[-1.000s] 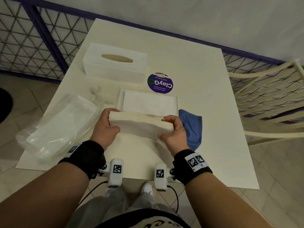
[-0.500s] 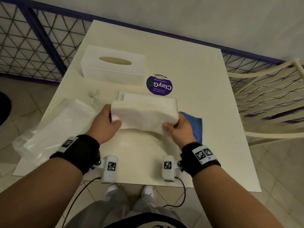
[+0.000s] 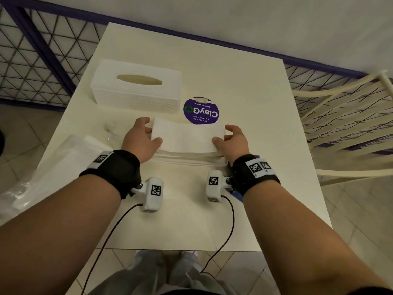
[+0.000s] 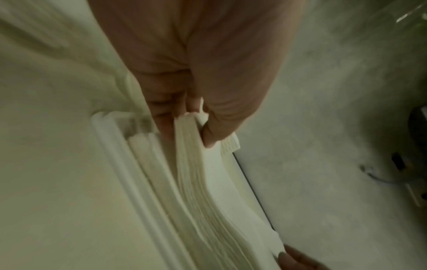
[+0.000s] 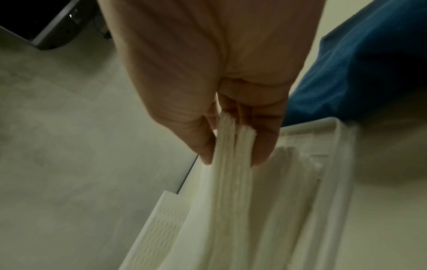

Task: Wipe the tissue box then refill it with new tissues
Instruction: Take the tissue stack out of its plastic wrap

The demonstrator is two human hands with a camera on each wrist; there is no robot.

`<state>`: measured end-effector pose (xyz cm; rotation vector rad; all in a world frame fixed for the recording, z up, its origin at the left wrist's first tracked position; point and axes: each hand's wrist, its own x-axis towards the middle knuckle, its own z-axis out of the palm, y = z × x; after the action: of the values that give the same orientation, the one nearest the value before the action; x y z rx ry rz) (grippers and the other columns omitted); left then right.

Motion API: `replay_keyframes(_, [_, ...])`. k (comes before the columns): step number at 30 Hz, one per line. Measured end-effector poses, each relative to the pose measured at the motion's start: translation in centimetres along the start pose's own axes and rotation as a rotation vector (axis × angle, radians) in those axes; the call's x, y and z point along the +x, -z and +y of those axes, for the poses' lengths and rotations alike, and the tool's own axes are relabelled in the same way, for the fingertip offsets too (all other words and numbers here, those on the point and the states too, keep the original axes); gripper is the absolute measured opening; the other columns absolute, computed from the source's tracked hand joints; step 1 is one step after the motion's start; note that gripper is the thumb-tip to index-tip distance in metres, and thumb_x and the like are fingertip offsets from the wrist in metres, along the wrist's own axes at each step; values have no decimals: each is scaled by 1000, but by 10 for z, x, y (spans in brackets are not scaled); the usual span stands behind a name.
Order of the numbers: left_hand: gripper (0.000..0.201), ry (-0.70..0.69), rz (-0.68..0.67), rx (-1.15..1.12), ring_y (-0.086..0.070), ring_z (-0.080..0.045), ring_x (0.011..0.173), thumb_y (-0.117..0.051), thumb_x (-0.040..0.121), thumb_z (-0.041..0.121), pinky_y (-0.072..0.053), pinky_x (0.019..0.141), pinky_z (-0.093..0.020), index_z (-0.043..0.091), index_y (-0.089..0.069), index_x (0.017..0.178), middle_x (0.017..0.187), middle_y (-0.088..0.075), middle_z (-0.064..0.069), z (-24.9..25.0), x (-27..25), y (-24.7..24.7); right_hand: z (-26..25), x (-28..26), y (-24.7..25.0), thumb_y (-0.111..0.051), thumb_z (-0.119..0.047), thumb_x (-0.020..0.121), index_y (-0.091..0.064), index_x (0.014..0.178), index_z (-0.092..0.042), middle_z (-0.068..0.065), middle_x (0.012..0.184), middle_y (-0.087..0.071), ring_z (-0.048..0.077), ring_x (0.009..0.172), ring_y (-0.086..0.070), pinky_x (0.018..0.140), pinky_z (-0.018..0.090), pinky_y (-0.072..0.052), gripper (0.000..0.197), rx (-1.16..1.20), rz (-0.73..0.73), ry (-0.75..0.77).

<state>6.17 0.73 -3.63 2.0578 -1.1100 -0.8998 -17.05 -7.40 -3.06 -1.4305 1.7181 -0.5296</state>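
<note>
A white stack of tissues (image 3: 187,137) hangs level between my two hands, just over the flat white base tray (image 3: 187,161) of the tissue box. My left hand (image 3: 143,137) pinches the stack's left end, thumb on top and fingers beneath (image 4: 166,113). My right hand (image 3: 230,138) pinches the right end the same way (image 5: 231,138). Some tissues lie in the tray (image 4: 115,146) under the held stack. The white woven box cover (image 3: 136,86), with its oval slot, stands at the back left of the table.
A round purple "ClayGo" pack (image 3: 201,110) sits just behind the stack. A blue cloth (image 5: 369,54) lies right of the tray, mostly hidden under my right wrist. A clear plastic wrapper (image 3: 53,167) lies at the left. A cream chair (image 3: 350,116) stands at the right.
Both hands carried the tissue stack away from me, from the table's near side to over the base tray, and lowered it flat.
</note>
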Motion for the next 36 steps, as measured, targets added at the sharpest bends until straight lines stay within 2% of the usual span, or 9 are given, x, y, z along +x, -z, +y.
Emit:
replay_keyframes(4, [65, -96, 42, 100, -56, -25, 113, -66, 86, 17, -43, 99, -32, 16, -35, 143, 142, -36, -12, 2, -8, 1, -4, -4, -4, -62, -24, 83, -47, 133, -20, 6, 130, -50, 24, 115, -55, 100, 37, -47, 52, -104, 64, 34])
replay_keyframes(10, [53, -192, 245, 234, -45, -29, 122, -66, 84, 21, -34, 102, -33, 18, -48, 134, 137, -40, -10, -7, -41, 46, -42, -26, -38, -59, -14, 85, -58, 123, -15, 5, 128, -52, 22, 112, -56, 98, 31, -46, 38, -78, 49, 303])
replay_keyframes(15, [112, 120, 196, 442, -25, -33, 136, -78, 53, 66, -25, 110, -55, 31, -23, 145, 150, -26, -8, -52, -63, 100, -97, -58, -101, -57, -13, 88, -65, 115, -12, 6, 117, -61, 13, 87, -58, 82, 15, -41, 28, -74, -159, 494])
replay_keyframes(17, [134, 229, 123, 534, -23, -34, 138, -68, 34, 84, -25, 108, -59, 38, -9, 145, 153, -23, -8, -78, -67, 120, -115, -71, -132, -55, -13, 89, -66, 116, -11, 7, 115, -66, 17, 98, -61, 83, 15, -39, 29, -123, -288, 537])
replay_keyframes(20, [144, 305, 9, 671, -26, -34, 138, -53, 18, 95, -26, 106, -61, 48, 6, 141, 155, -24, -5, -112, -75, 138, -136, -82, -172, -50, -5, 90, -64, 119, -8, 11, 123, -65, 25, 113, -60, 99, 26, -43, 33, -202, -412, 547])
replay_keyframes(23, [146, 339, -30, 653, -23, -35, 139, -60, 19, 89, -28, 104, -63, 52, 15, 139, 156, -15, -7, -127, -88, 138, -149, -82, -199, -51, -1, 87, -59, 125, -7, 12, 131, -59, 27, 120, -56, 101, 29, -42, 39, -391, -504, 469])
replay_keyframes(26, [141, 353, -37, 669, -22, -36, 137, -73, 37, 78, -26, 104, -65, 48, 18, 141, 154, -6, -8, -129, -101, 128, -152, -83, -220, -54, -21, 91, -58, 118, -2, 14, 125, -60, 30, 116, -56, 94, 31, -43, 33, -704, -585, 429])
replay_keyframes(30, [138, 334, 7, 713, -18, -35, 136, -72, 48, 76, -26, 103, -61, 41, 21, 144, 155, -5, -9, -133, -110, 118, -154, -87, -233, -57, -42, 87, -62, 105, -5, 12, 110, -65, 31, 104, -61, 97, 41, -48, 41, -796, -648, 403])
replay_keyframes(36, [138, 323, 39, 696, -18, -33, 136, -69, 47, 79, -29, 101, -58, 40, 22, 144, 154, -8, -9, -139, -113, 113, -158, -89, -236, -53, -28, 91, -60, 112, -1, 15, 118, -63, 33, 110, -59, 96, 38, -47, 35, -790, -676, 378])
